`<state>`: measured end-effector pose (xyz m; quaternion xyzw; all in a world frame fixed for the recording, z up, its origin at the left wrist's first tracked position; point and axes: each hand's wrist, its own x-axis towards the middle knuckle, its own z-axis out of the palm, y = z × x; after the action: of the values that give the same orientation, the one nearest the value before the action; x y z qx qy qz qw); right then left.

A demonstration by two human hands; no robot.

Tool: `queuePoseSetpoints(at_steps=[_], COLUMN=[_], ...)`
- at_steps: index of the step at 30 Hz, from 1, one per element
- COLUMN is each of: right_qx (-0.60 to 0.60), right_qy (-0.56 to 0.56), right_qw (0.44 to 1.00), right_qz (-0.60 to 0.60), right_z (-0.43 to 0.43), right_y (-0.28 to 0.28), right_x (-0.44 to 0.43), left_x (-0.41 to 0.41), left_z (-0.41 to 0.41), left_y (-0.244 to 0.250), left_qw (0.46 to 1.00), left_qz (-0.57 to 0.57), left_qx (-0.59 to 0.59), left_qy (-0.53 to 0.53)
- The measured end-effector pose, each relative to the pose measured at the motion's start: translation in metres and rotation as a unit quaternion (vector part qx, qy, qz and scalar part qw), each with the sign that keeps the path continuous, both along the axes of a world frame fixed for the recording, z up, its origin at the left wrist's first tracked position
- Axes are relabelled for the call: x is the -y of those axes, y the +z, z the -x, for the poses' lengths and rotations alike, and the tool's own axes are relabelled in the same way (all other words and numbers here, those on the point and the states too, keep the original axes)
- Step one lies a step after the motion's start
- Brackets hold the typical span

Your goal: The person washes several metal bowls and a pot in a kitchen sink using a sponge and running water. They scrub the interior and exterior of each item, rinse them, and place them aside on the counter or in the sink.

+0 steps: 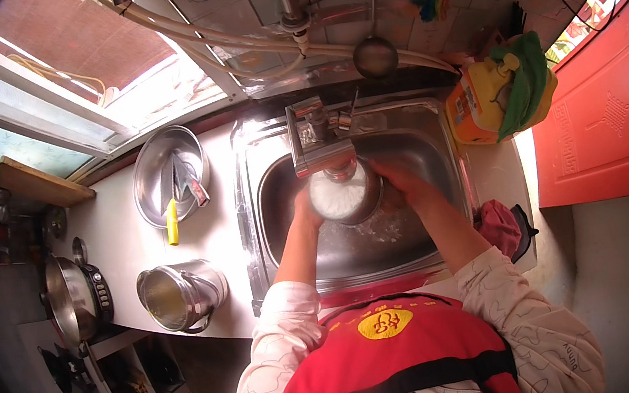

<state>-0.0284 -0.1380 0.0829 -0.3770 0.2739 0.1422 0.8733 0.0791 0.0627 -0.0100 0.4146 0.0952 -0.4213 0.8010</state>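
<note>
Both my hands hold a round metal pot in the stainless steel sink, under the faucet. My left hand is on the pot's left side and my right hand on its right side; most fingers are hidden. White, foamy-looking contents show inside the pot, directly below the spout. Whitish residue lies on the sink floor near the pot. The faucet's head covers part of the pot's far rim.
Left on the counter stand a metal basin with a yellow-handled knife and a lidless metal pail. Further left is a pan on a cooker. Right of the sink are a yellow jug with a green cloth, and a reddish cloth.
</note>
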Motion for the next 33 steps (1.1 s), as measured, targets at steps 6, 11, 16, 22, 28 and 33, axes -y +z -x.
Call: queuePoseSetpoints(at_steps=[6, 11, 16, 22, 28, 33], right_qx=[0.041, -0.036, 0.305, 0.213, 0.396, 0.248], right_qy=[-0.041, 0.161, 0.169, 0.298, 0.226, 0.1], right_qw=[0.98, 0.862, 0.66, 0.543, 0.486, 0.656], right_qz=[0.189, 0.48, 0.665, 0.756, 0.745, 0.705], right_z=[-0.012, -0.021, -0.011, -0.01, 0.004, -0.009], right_y=[-0.011, 0.073, 0.004, 0.015, -0.009, 0.006], right_x=[0.002, -0.03, -0.054, -0.074, -0.063, -0.104], left_x=[0.009, 0.032, 0.03, 0.02, -0.009, 0.007], left_z=[0.025, 0.049, 0.048, 0.058, 0.027, 0.055], left_y=[0.034, 0.053, 0.093, 0.099, 0.081, 0.057], left_qw=[0.98, 0.948, 0.981, 0.975, 0.966, 0.988], left_qz=[-0.196, -0.23, -0.173, -0.215, -0.207, 0.0], left_qx=[0.017, 0.201, 0.074, 0.041, 0.141, 0.071], left_qy=[-0.024, -0.092, -0.042, 0.037, -0.07, 0.137])
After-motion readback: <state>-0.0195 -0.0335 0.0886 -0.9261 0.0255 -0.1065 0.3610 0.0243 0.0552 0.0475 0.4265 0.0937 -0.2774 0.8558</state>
